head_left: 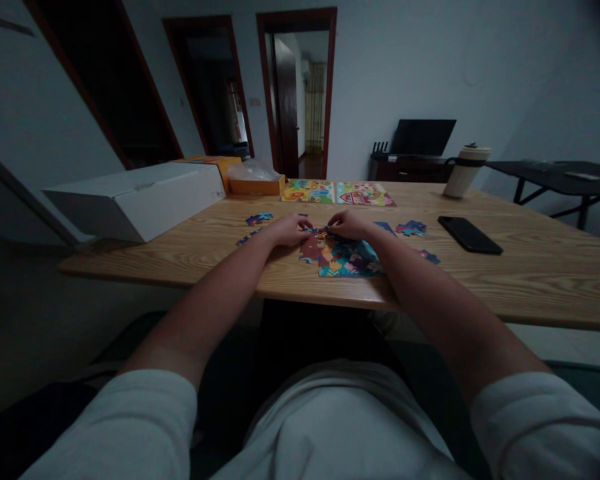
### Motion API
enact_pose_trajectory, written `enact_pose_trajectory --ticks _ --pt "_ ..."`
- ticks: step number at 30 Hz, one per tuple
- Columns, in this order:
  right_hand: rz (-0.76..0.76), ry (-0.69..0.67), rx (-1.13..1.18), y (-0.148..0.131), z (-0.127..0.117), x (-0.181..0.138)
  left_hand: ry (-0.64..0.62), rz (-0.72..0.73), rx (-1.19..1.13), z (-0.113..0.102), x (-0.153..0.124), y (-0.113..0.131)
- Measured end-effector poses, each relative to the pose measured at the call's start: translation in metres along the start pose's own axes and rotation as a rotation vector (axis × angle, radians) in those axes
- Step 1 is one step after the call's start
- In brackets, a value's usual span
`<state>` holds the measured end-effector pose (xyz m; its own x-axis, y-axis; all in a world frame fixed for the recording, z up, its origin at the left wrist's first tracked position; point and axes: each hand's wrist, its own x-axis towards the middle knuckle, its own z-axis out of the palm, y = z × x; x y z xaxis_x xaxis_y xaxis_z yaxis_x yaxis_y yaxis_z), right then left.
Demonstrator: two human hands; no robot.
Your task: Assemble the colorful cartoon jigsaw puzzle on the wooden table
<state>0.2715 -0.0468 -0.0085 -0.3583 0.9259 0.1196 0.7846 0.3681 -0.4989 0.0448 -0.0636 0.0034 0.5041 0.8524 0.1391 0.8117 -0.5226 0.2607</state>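
A partly joined jigsaw puzzle (353, 263) with a colourful picture lies near the table's front edge. My left hand (290, 231) is at its upper left, fingers curled and tips pressed on a small jigsaw piece at the puzzle's edge. Just to the right, my right hand (349, 225) pinches a jigsaw piece (323, 233) at the top edge of the puzzle. The fingers hide much of both pieces. Loose jigsaw pieces (259, 219) lie beyond my left forearm, and a joined cluster (411, 228) sits to the right of my right hand.
A white box (145, 197) stands at the left, beside an orange tray (257, 186) holding clear plastic. Behind my hands lies a bright picture sheet (337, 193). To the right are a black phone (469, 235) and a pale flask (465, 175) on the wooden table (545, 280).
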Motion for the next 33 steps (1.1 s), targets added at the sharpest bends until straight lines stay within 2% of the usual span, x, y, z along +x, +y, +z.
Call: enact_pose_trajectory --ticks 8,18,30,33 --pt "-0.034 -0.093 -0.122 -0.004 -0.002 -0.002 -0.088 0.021 0.051 -0.004 -0.002 0.003" --pt "-0.082 -0.189 -0.142 -0.004 -0.012 -0.005 -0.116 0.042 0.033 -0.002 0.001 -0.002" --pt "-0.1 -0.247 -0.114 -0.009 -0.016 -0.009 -0.12 0.031 0.043 -0.002 0.001 -0.001" --pt "-0.111 -0.245 -0.132 -0.011 -0.017 -0.01 -0.087 0.044 0.027 -0.002 0.001 -0.001"
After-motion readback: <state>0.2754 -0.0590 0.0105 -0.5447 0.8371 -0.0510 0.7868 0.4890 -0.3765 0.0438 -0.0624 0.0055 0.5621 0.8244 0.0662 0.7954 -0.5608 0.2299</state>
